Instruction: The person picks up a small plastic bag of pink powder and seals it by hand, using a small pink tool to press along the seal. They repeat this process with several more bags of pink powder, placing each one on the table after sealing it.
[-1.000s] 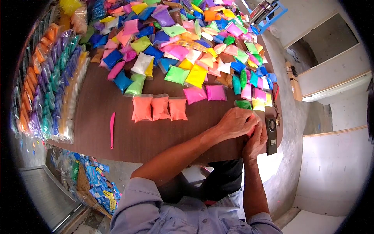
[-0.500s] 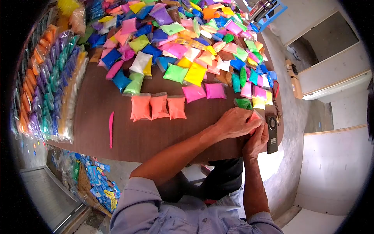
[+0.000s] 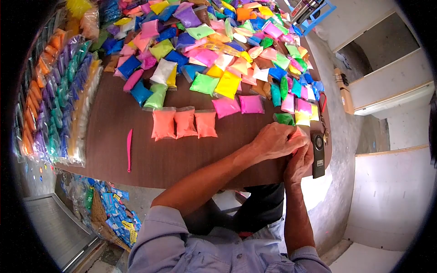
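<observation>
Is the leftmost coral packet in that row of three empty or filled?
Filled: the leftmost coral packet looks plump, with coral colour filling it below a flat, see-through strip along its top.

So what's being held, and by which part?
A coral packet, in the fingers of the left hand and right hand; they cover much of it, so which part cannot be told.

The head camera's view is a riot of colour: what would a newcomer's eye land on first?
Probably the heap of bright little packets across the far part of the brown table. Nearer, three coral packets sit in a row, a slim pink stick to their left. Towards the table's right side, the left hand and right hand meet around something coral-pink, mostly hidden.
</observation>
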The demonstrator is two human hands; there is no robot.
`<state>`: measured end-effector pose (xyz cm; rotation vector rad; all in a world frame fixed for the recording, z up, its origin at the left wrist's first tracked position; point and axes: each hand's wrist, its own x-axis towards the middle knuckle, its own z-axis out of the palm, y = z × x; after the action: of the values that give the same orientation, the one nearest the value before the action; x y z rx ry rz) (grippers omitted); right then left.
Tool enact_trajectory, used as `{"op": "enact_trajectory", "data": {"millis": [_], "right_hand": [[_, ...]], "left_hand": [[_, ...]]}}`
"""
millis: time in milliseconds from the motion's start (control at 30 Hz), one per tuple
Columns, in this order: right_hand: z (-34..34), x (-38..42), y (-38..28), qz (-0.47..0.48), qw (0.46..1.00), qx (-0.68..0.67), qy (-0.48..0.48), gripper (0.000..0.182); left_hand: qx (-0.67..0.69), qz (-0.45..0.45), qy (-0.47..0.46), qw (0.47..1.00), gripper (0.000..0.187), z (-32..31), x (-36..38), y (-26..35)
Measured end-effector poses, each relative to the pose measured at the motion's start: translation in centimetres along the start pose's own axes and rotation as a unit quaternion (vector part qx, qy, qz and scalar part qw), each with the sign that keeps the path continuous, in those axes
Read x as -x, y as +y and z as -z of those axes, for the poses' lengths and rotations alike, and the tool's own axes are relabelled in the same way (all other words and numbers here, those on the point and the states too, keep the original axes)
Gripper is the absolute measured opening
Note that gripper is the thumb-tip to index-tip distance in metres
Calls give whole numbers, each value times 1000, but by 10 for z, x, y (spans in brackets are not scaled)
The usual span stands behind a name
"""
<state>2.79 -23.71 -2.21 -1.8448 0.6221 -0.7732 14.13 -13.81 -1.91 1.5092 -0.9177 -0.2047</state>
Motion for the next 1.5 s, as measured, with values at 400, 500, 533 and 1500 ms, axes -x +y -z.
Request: {"op": "enact_trajectory", "data": {"millis": [400, 500, 533, 1500], "right_hand": [[0, -5, 11, 5, 1000, -13, 27, 43], [-3, -4, 8, -16, 999, -29, 27, 44], [-4, -4, 4, -21, 999, -35, 22, 44], [-7, 0, 5, 59, 998, -31, -13, 42]], "left_hand": [[-11, -24, 5, 1000, 49, -3, -2, -9], [-10, -47, 19, 999, 46, -3, -2, -6], [4, -37, 17, 999, 47, -2, -2, -5], [-47, 42, -4, 998, 50, 1, -2, -4]]}}
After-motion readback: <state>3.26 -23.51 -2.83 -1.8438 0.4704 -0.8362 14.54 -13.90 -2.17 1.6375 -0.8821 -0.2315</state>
